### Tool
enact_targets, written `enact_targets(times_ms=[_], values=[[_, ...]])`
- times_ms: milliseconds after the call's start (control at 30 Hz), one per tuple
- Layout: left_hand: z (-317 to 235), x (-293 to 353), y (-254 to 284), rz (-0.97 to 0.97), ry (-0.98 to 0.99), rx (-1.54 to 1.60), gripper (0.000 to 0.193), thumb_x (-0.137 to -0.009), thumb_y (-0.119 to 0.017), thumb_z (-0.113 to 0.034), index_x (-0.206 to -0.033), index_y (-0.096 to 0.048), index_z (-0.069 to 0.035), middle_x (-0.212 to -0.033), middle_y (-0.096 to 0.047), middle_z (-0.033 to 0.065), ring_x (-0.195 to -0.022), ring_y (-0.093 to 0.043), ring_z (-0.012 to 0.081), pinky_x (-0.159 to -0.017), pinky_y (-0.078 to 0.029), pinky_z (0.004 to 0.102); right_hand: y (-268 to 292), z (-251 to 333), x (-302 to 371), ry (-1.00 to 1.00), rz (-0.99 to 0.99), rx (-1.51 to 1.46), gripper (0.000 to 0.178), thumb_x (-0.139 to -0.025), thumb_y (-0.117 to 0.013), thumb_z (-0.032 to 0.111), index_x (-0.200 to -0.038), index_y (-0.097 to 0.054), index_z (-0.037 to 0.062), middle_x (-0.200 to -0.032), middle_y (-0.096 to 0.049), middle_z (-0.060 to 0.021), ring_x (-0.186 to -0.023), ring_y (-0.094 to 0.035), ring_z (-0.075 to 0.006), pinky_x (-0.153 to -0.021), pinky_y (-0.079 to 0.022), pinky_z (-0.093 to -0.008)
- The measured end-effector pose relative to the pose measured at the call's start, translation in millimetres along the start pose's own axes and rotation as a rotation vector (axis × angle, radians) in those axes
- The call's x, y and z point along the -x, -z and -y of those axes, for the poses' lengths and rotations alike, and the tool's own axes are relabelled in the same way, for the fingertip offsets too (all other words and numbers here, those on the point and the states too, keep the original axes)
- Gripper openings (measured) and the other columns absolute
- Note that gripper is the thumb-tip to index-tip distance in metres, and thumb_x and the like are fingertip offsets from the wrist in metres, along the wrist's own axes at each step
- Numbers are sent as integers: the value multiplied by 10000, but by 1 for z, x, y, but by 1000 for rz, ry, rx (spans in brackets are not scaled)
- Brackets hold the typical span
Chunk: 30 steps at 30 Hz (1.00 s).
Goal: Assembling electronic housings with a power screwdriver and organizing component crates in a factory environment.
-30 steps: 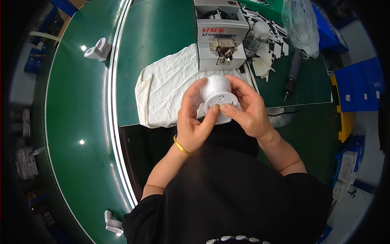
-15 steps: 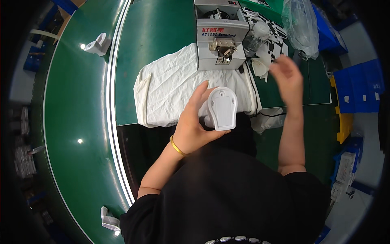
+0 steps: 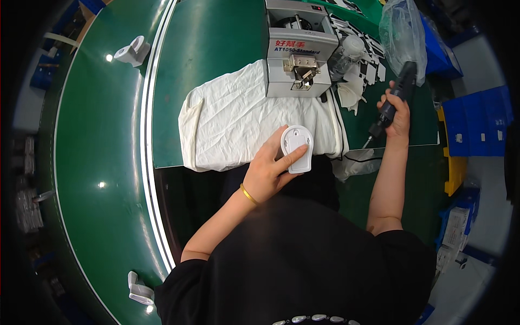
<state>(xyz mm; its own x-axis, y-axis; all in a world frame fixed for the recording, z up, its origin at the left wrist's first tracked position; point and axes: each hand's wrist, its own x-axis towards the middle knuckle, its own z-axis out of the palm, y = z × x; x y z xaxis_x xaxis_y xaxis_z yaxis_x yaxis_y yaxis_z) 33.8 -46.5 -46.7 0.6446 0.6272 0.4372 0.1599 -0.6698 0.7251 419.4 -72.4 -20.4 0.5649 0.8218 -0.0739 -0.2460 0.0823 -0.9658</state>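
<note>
My left hand [image 3: 266, 170] grips a white plastic housing [image 3: 296, 140] over the near edge of the cloth. Its flat, rounded face with small screw holes is turned up, and my thumb lies across that face. Off to the right, my right hand [image 3: 399, 116] is wrapped round a dark electric screwdriver [image 3: 403, 81]. The screwdriver's thin bit points down and to the left, apart from the housing. A white cloth [image 3: 233, 116] is spread on the green table beyond my left hand.
A grey bench machine [image 3: 298, 70] stands at the cloth's far edge. Beside it are a clear plastic bottle [image 3: 346, 57], several black and white pieces [image 3: 374, 73] and a clear bag [image 3: 401, 32]. Left, a green belt surface [image 3: 103, 141] carries white housings [image 3: 132, 51]. Blue bins [image 3: 476, 122] hang right.
My right hand has taken hold of the electric screwdriver and lifted it. My left thumb has moved onto the housing's face, and the housing has come slightly lower.
</note>
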Motion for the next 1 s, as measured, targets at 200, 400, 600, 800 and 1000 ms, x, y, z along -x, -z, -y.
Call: enact_targets(times_ms=[200, 400, 600, 800, 1000], values=[[6, 2, 0, 2, -26, 8, 662, -609, -844, -64, -1230, -656, -197, -1426, -412, 255, -1232, -504, 398, -990, -454, 400, -126, 54, 21, 437, 199, -288, 420, -813, -619, -71, -1189, -497, 71, -1042, -598, -112, -960, -605, -238, -924, -490, -509], [7, 1, -2, -11, -24, 28, 663, -608, -845, -78, -1230, -655, -205, -1423, -417, 254, -1237, -501, 398, -990, -456, 403, -199, 66, 8, 706, 351, -42, 454, -799, -645, -96, -1190, -450, 26, -934, -629, -118, -857, -642, -244, -853, -519, -403], [8, 2, -2, -29, -8, 40, 657, -609, -846, -95, -1228, -656, -204, -1422, -420, 252, -1240, -501, 397, -986, -462, 407, -223, 71, 17, 587, 555, 117, 502, -827, -639, -56, -1271, -413, 12, -1010, -622, -118, -941, -634, -227, -875, -510, -379], [6, -1, -2, -61, 7, 49, 661, -584, -868, -134, -1211, -668, -195, -1404, -444, 240, -1242, -500, 394, -986, -459, 412, -254, 88, 40, 808, 199, 609, 582, -770, -764, 45, -1260, -453, 1, -896, -609, -65, -783, -593, -122, -727, -482, -245], [7, -1, -7, -100, 9, 51, 645, -616, -851, -187, -1227, -645, -205, -1360, -479, 241, -1232, -504, 418, -986, -459, 440, -260, 77, 31, 444, 271, 188, 533, -808, -718, 45, -1251, -426, -6, -823, -613, -35, -742, -595, -117, -673, -472, -238]])
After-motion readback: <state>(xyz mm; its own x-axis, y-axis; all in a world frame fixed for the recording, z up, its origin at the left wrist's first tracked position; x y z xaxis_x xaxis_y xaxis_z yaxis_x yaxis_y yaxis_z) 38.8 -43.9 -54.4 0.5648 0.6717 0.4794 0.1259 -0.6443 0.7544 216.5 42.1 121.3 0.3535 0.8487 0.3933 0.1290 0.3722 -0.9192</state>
